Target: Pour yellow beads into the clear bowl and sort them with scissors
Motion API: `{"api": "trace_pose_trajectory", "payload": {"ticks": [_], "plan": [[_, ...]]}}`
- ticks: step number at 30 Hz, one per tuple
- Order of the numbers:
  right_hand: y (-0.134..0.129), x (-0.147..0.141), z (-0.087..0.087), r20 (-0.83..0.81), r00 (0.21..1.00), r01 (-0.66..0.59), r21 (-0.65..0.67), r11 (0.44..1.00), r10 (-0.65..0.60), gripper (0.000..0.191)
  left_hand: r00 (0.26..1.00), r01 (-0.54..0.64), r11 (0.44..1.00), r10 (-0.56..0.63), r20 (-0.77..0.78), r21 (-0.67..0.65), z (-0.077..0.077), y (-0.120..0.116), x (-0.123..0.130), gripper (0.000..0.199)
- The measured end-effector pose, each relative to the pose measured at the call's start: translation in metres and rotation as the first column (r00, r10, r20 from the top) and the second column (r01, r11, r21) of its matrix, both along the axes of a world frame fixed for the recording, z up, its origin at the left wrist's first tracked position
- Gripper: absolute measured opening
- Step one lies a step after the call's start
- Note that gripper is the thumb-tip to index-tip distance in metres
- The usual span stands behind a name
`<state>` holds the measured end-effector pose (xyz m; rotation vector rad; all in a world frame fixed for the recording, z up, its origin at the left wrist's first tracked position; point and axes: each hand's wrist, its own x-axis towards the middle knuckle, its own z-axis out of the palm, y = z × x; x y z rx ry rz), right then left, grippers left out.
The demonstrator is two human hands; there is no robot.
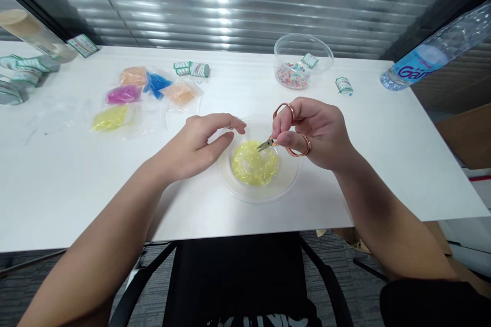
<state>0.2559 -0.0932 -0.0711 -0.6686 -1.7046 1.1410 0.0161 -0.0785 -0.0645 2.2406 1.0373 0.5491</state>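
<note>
My right hand [316,130] grips a small pair of scissors [292,144] by its copper-coloured loops, with fingers and thumb through the handles. The blades point left, parted a little at the tips, over a clear round bowl [264,195]. Yellow translucent bits [253,166] cover the bottom of that bowl. At the bowl's left rim is my left hand [203,145], its fingers stretched out and thumb apart, with nothing visible in it. Whether its fingertips touch the rim I cannot tell.
Bags of yellow [111,118], pink [123,94], blue [156,85] and orange [180,93] bits lie at the left. A clear tub [293,75] of mixed coloured bits stands at the back. A water bottle [418,64] is at the right, small wrapped cylinders [192,69] behind.
</note>
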Motion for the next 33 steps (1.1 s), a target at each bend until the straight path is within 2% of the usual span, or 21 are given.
{"api": "trace_pose_trajectory", "payload": {"ticks": [11, 19, 23, 27, 33], "plan": [[-0.007, -0.005, 0.004, 0.02, 0.997, -0.069, 0.001, 0.998, 0.069, 0.018, 1.0, -0.01, 1.0, 0.01, -0.003, -0.002, 0.0, -0.001, 0.001, 0.025], [-0.005, 0.001, 0.004, -0.021, 0.998, -0.054, 0.026, 0.998, 0.055, 0.017, 1.0, 0.0, 1.0, 0.0, 0.004, 0.001, 0.0, -0.001, 0.001, 0.024], [-0.002, 0.005, 0.004, -0.07, 0.997, -0.005, 0.035, 0.999, 0.007, 0.021, 1.0, -0.003, 1.0, 0.003, 0.004, 0.0, 0.001, -0.001, 0.001, 0.024], [0.001, 0.004, 0.005, -0.029, 0.996, 0.081, -0.007, 0.997, -0.081, 0.034, 1.0, 0.006, 1.0, -0.006, 0.013, 0.003, 0.0, -0.001, 0.001, 0.024], [0.004, 0.001, 0.001, 0.038, 0.988, 0.149, 0.026, 0.989, -0.15, 0.029, 1.0, 0.007, 1.0, -0.007, 0.003, 0.02, 0.0, 0.0, 0.001, 0.025]]}}
